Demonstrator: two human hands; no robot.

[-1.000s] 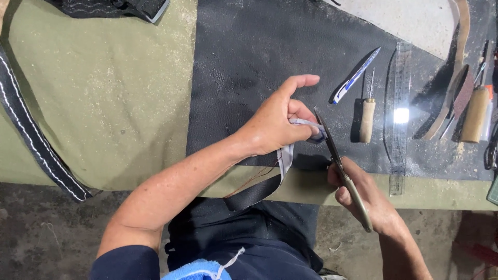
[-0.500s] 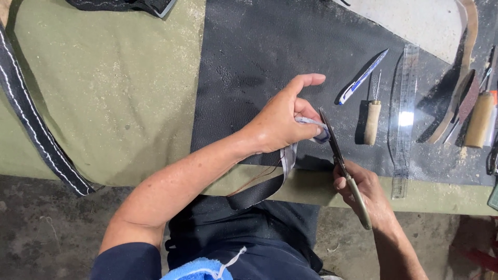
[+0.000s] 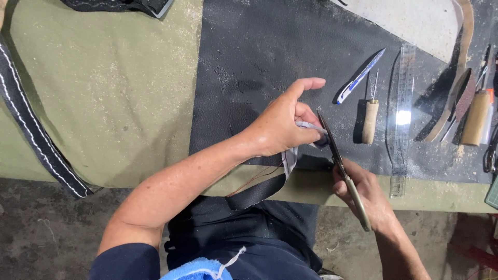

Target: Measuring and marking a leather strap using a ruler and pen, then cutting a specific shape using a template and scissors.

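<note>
Strap (image 3: 270,187) of black leather hangs off the near edge of the workbench (image 3: 119,109), its long axis running diagonally from the person's lap up and to the right, where its pale upper end disappears into the left hand (image 3: 285,124). That end sits right at the blades of the scissors (image 3: 340,166), so the cutting point lies between the two hands, just beside the left fingertips and above the right hand (image 3: 365,194). The scissors' own long axis runs steeply from the right hand's grip up toward the left hand, crossing the strap end at an angle. The left hand is the nearer of the two to the strap; it is pinched shut on the strap's end, index finger lifted clear. The right hand is wrapped around the scissor handles; whether the blades are parted or closed at the tip I cannot tell.

The strap looks flat and flexible, dark on its face, lighter grey on the underside near the top, with a thin brownish thread (image 3: 259,179) trailing alongside it.

Under the hands lies a large black leather sheet (image 3: 249,62) over an olive cover. To the right rest a clear ruler (image 3: 402,119), a wooden-handled awl (image 3: 369,116) and a blue-and-white pen (image 3: 360,77). A stitched black band (image 3: 36,140) lies far left.
</note>
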